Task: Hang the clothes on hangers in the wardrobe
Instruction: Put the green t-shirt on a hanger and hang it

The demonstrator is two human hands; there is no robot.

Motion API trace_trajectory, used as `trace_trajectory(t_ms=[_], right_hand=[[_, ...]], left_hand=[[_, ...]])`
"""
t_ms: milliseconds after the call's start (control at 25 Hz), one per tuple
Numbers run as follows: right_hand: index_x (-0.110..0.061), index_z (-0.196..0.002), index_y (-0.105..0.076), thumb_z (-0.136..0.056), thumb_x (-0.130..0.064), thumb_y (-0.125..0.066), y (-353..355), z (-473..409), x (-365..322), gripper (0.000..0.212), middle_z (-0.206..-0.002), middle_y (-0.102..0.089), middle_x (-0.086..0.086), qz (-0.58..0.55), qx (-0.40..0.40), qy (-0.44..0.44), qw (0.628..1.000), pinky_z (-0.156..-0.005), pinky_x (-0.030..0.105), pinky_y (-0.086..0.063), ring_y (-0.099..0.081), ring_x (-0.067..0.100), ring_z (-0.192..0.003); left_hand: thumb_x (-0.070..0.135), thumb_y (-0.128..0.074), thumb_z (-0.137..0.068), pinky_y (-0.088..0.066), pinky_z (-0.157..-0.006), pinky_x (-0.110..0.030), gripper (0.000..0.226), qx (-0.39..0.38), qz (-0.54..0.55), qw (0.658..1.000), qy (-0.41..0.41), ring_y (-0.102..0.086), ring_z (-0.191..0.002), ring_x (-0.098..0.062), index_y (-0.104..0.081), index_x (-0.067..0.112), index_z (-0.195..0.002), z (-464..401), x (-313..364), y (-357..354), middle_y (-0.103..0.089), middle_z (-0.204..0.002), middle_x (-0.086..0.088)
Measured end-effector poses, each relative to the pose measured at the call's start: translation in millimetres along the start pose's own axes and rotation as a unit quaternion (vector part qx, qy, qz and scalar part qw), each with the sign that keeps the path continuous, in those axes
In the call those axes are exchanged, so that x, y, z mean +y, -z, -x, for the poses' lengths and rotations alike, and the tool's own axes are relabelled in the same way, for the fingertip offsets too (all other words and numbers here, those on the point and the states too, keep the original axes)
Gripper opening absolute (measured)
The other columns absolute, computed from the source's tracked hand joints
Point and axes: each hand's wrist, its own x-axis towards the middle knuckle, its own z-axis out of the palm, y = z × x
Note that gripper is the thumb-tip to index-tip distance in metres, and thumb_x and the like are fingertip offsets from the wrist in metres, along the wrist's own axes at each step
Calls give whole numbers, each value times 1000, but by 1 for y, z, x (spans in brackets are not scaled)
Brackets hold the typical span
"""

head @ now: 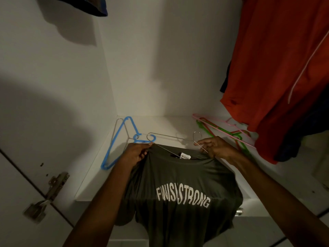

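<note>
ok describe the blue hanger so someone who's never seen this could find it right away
Start at the white wardrobe shelf and go to its left side by the side wall. The blue plastic hanger lies flat there, beside the left hand, crossed over a thin wire hanger. It is the only blue one; the coloured hangers lie far right.

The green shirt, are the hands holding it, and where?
Yes. The left hand and right hand grip the green shirt at its shoulders, either side of the collar, over a wire hanger.
</note>
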Motion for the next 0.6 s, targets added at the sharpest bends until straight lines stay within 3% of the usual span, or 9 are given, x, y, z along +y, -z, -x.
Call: trace_trajectory(t_ms=[80,160,280,360,440,600], right_hand=[[-8,-112,-77,-56,14,-49,-6,-2,5,66,-115,-76,8,-52,2,26,998,-72,34,-47,-70,22,-100],[0,-108,-76,-60,21,-43,-9,-8,9,62,-111,-77,11,-72,14,20,997,-77,36,-45,-69,28,-106],[0,-92,-76,-66,28,-33,-15,-14,7,57,-89,-78,9,-43,43,-17,998,-60,30,-40,-68,31,-92],[-3,-82,-75,-71,25,-34,-23,-17,5,51,-85,-76,13,-11,62,-23,998,-52,27,-35,-62,30,-84],[-5,-81,-76,-76,23,-36,-29,-22,7,48,-88,-76,15,12,72,-36,997,-50,26,-34,-59,29,-81],[-9,-81,-79,-79,15,-55,-39,-30,7,33,-85,-77,12,-3,69,-79,994,-71,28,-50,-69,26,-85]], left_hand=[[10,-85,-79,-41,-44,-16,20,-24,1,1000,14,-51,-56,-10,-74,1,-93,-6,5,3,-66,-75,-8],[8,-86,-77,-42,-46,-17,23,-31,-14,999,11,-52,-57,-11,-74,1,-95,-10,8,4,-67,-80,-12],[4,-82,-81,-45,-52,-22,30,-5,-96,995,-20,-54,-57,-12,-70,12,-108,-9,7,1,-69,-83,-13],[3,-80,-84,-47,-49,-22,38,-18,-134,987,-89,-56,-52,-11,-68,24,-114,-9,0,-2,-72,-83,-13],[5,-79,-86,-49,-46,-21,31,-21,-164,974,-154,-59,-48,-13,-72,16,-114,-10,-11,-2,-75,-80,-18],[11,-78,-89,-55,-55,-25,17,-5,-218,953,-210,-63,-50,-14,-76,8,-105,-7,-24,0,-75,-72,-15]])
